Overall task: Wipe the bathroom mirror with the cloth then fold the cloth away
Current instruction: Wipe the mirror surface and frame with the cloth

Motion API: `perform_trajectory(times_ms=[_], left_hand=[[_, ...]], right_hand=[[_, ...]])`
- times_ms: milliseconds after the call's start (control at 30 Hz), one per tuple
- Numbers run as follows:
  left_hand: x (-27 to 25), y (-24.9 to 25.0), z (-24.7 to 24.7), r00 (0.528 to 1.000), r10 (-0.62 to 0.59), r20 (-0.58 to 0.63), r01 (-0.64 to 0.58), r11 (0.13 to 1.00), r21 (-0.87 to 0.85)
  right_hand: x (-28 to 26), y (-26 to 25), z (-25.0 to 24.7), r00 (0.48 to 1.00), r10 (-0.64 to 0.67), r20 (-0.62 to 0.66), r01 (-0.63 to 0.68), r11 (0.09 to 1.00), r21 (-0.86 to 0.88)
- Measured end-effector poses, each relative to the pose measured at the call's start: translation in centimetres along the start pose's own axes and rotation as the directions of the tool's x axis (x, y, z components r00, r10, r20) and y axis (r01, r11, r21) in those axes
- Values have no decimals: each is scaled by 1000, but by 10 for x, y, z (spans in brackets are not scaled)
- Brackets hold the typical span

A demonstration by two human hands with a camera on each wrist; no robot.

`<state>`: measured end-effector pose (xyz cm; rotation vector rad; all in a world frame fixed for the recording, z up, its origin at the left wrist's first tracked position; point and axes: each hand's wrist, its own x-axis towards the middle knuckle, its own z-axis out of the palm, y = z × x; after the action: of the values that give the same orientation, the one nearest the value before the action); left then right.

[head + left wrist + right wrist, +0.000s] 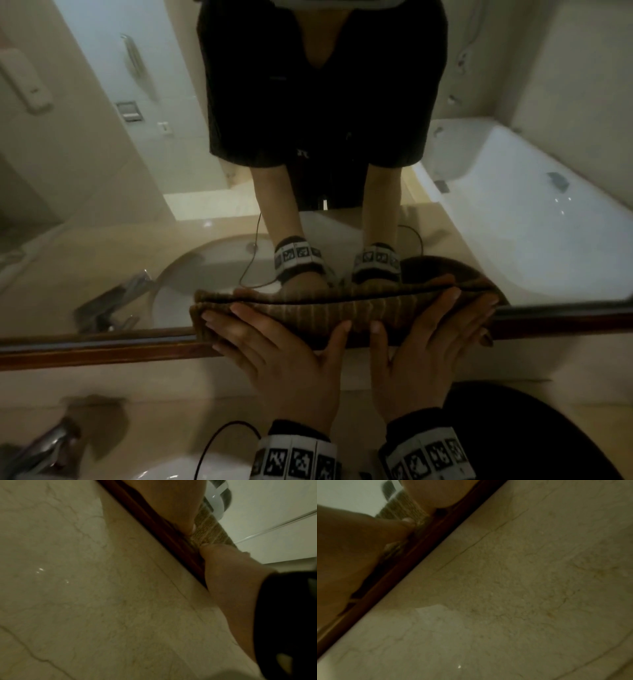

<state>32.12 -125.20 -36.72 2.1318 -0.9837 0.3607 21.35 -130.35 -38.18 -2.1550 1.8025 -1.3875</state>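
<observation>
A brown striped cloth point(308, 313), folded into a long band, lies against the bottom of the bathroom mirror point(102, 171), over its dark wooden frame point(102, 346). My left hand point(274, 342) presses flat on the cloth's left half with straight, spread fingers. My right hand point(435, 335) presses on the right half the same way. In the left wrist view my thumb point(223, 561) touches the cloth point(205, 531) by the frame point(154, 524). The right wrist view shows my hand point(368, 534) on the cloth point(399, 507) above the frame point(436, 534). The glass reflects both hands and the cloth.
A beige marble counter point(137, 387) runs below the frame. A chrome tap point(44, 442) and a white basin point(164, 469) sit at the lower left. A dark round object point(531, 428) lies at the lower right. A thin black cable point(212, 442) loops from my left wrist.
</observation>
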Motion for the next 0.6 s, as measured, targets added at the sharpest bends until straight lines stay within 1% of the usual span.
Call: perform_trajectory(times_ms=[67,133,200,233,300,367,433,500,600], left_hand=[[1,6,-4,1000,-18,13,18,1000,0],[5,16,-10,998,-60,21,61,998,-25],[13,31,-21,994,-111,3,111,989,-96],[20,40,-27,993,-120,-13,117,984,-136],[39,60,-44,994,-91,-64,80,984,-161],[64,83,-66,992,-26,-120,6,987,-158],[88,109,-90,988,24,-151,-53,980,-193],[110,138,-116,981,50,-188,-94,968,-234],[143,194,-156,960,76,-271,-152,951,-269]], right_hand=[[1,-4,-4,1000,15,2,-15,999,29],[9,-9,-11,1000,22,-3,-22,999,43],[24,-16,-24,1000,1,-14,-1,999,39],[35,-21,-32,999,-17,-31,18,999,38],[63,-34,-54,996,-44,-77,47,998,47],[92,-49,-79,991,-53,-121,62,996,65],[121,-63,-104,985,-60,-161,71,995,65],[153,-76,-132,976,-77,-202,89,995,48],[209,-94,-181,951,-154,-268,163,986,13]])
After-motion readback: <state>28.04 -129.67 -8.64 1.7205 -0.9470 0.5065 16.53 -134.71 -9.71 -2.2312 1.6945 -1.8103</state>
